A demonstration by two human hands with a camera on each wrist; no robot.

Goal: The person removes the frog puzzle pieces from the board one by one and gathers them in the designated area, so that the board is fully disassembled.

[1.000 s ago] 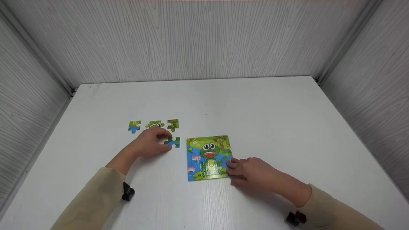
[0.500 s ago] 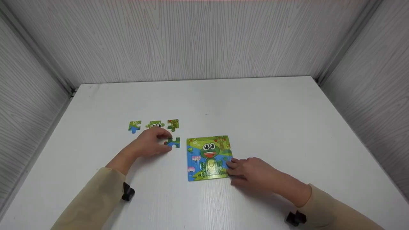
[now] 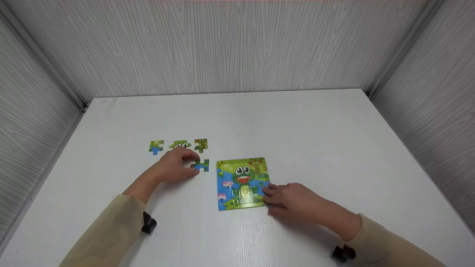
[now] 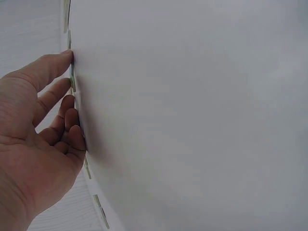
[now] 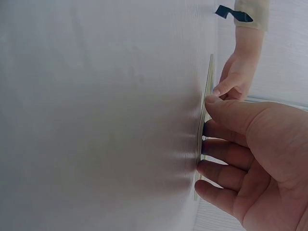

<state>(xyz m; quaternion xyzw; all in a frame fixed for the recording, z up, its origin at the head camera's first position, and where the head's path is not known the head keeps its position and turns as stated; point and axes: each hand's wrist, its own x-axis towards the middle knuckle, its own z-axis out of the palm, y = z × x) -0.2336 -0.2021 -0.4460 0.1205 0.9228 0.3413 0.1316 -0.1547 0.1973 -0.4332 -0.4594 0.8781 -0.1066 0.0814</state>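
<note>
1. From where I stand, the left hand has a narrow grip: thumb and a finger sit at opposite edges of a blue-green puzzle piece, which lies low at the white table. Seen edge-on from the left wrist, I can't fairly judge how firm that pinch is.
2. The right hand grips nothing around; its fingertips rest along the right edge of the frog board, fingers fairly straight, which looks like steadying.
3. The board lies flat, just right of the pinched piece and apart from it.
4. Behind the left hand sit the blue-and-green piece, the frog-eye piece, partly hidden by the knuckles, and the tree piece.
5. To do this well, I'd pinch only the side edges, keep the piece level, and lift clear of the frog-eye piece.
6. Light right-hand pressure should do; pushing sideways could skew the board.
</note>
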